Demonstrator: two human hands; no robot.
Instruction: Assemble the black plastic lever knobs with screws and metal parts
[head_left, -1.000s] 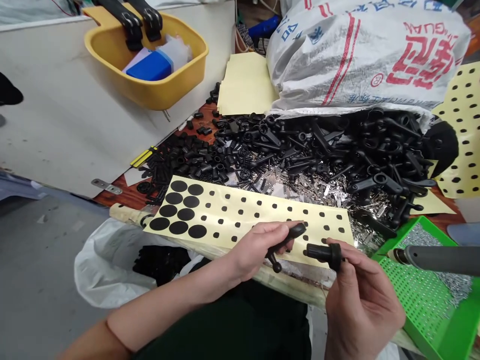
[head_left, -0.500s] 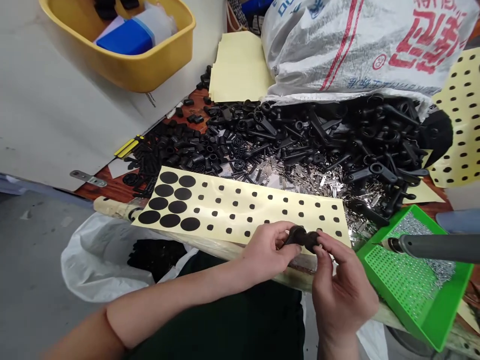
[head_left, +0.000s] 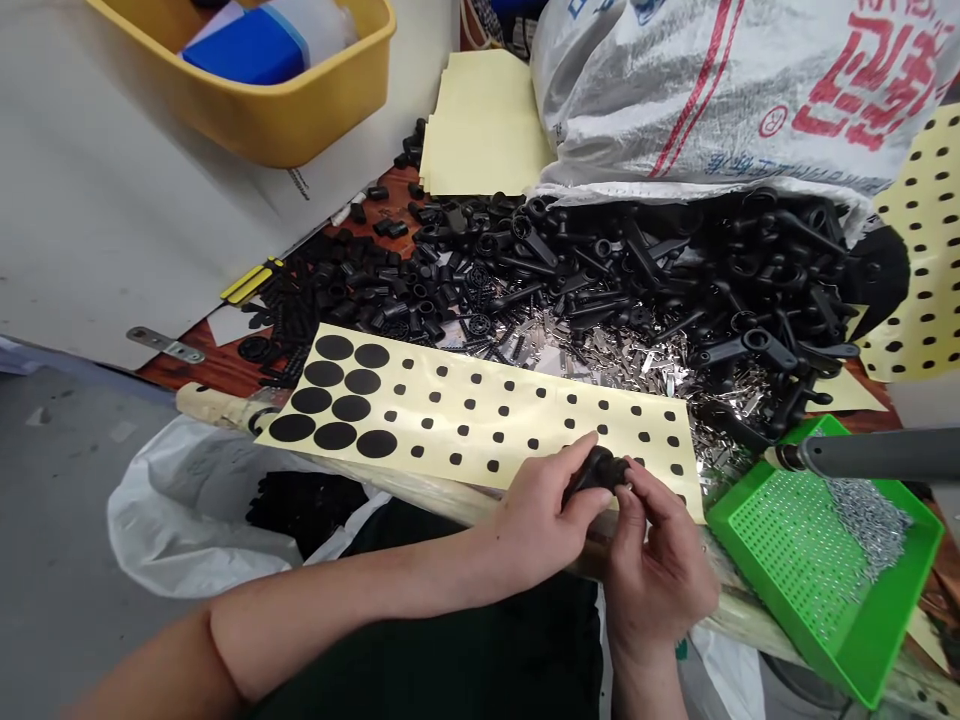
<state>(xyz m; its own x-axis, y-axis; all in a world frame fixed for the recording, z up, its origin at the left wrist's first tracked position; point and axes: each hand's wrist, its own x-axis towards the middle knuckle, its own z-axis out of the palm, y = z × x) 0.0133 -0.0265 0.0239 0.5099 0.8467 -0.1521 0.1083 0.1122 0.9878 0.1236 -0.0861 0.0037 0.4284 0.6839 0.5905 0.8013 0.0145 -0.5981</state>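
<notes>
My left hand (head_left: 544,510) and my right hand (head_left: 652,560) meet at the near edge of the table, both closed around a small black plastic part (head_left: 596,470) held between the fingertips. The part sits just over the near edge of a pale yellow sticker sheet (head_left: 480,415) carrying black dots and larger black discs. Most of the part is hidden by my fingers.
A heap of black plastic levers (head_left: 675,280) and silver metal pieces (head_left: 637,360) covers the table behind the sheet. A green tray (head_left: 817,560) of small screws and a grey tool (head_left: 870,455) are at right. A yellow tub (head_left: 262,90), a woven sack (head_left: 735,90) and a white bag (head_left: 195,510) surround it.
My hands were apart a second ago, each with a black piece; they have come together and now press the pieces into one. The view has tilted slightly down.
</notes>
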